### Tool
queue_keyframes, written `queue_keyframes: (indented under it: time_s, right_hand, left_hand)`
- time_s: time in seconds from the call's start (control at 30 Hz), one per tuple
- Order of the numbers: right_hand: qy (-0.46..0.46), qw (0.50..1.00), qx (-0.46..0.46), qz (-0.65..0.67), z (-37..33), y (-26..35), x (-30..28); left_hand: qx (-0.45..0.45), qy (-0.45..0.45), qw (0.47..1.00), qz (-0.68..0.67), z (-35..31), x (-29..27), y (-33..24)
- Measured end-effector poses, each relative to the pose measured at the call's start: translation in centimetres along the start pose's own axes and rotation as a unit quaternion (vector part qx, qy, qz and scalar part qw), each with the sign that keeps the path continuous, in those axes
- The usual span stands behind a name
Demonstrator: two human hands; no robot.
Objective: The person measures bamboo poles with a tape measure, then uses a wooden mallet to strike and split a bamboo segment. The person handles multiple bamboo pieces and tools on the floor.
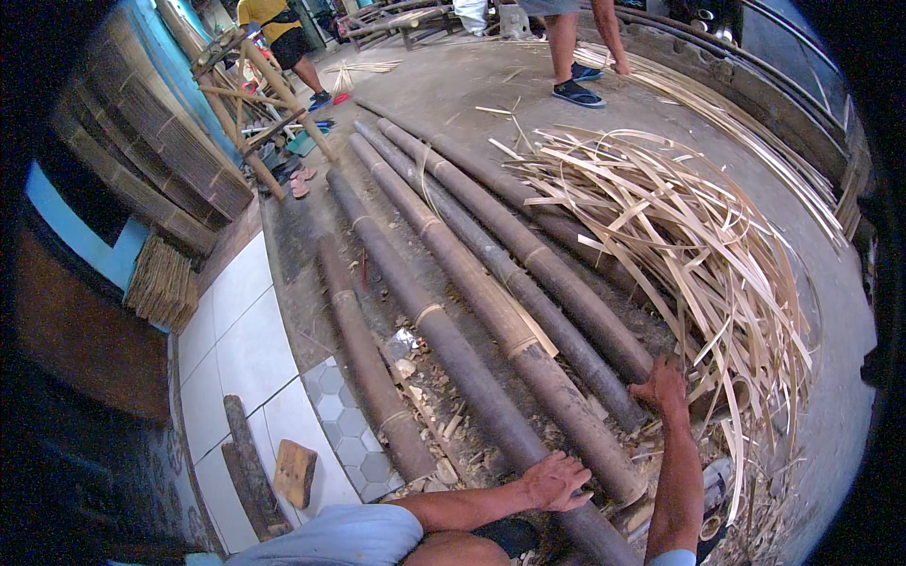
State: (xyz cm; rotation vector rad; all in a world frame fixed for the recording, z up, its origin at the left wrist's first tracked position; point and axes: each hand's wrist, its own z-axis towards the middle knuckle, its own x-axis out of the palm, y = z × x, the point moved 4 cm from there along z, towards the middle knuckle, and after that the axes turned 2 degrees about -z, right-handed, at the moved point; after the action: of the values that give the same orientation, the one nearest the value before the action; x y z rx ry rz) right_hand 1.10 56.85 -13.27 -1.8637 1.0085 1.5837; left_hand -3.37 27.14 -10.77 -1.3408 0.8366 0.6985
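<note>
We see our left hand [555, 481] resting on a dark bamboo pole [460, 363], fingers bent over its round side. Our right hand [663, 384] touches the near end of a brown pole [557, 278], beside the heap of pale strips [698, 222]; whether its fingers pinch, we cannot tell. Both poles lie on the floor [444, 90]. We judge them stiff, rather heavy, inclined to roll; the ends suit a full grip.

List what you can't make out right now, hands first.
Head view:
- Left hand: palm hidden by the hand's own back.
- Right hand: exact grip hidden by the hand itself.
- Dark pole under the left hand: near end cut off by the lower edge.
- Strip pile: floor beneath hidden by strips.
- Co-worker: head cut off above.
</note>
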Motion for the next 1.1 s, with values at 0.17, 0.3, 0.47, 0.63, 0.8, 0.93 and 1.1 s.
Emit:
queue_keyframes:
  time_s: [0.17,0.3,0.47,0.63,0.8,0.93,1.1]
  right_hand:
    - [0.098,0.986,-0.025,0.133,-1.1,-0.4,0.3]
    - [0.014,0.984,-0.049,0.172,-3.5,0.4,-0.6]
    - [-0.096,0.981,-0.075,0.150,-11.1,1.4,-2.6]
    - [-0.138,0.977,-0.041,0.156,-24.1,0.7,-4.5]
    - [-0.147,0.941,0.202,0.228,-41.5,-0.9,-0.3]
    - [-0.145,0.902,0.335,0.229,-52.0,1.5,5.9]
    - [-0.111,0.854,0.407,0.305,-55.5,6.3,8.6]
  left_hand:
    - [0.005,-0.034,0.999,0.005,-0.1,0.0,-0.1]
    - [0.012,-0.053,0.999,0.010,-0.1,0.3,0.0]
    - [0.005,-0.058,0.998,0.001,-0.1,0.0,0.2]
    - [-0.003,-0.037,0.999,0.019,0.3,-0.5,0.0]
    - [0.106,-0.039,0.993,0.029,0.5,-1.2,-0.4]
    - [0.218,0.112,0.959,0.142,-0.3,-0.8,-1.6]
    - [0.172,0.208,0.947,0.173,0.8,-1.0,-2.8]
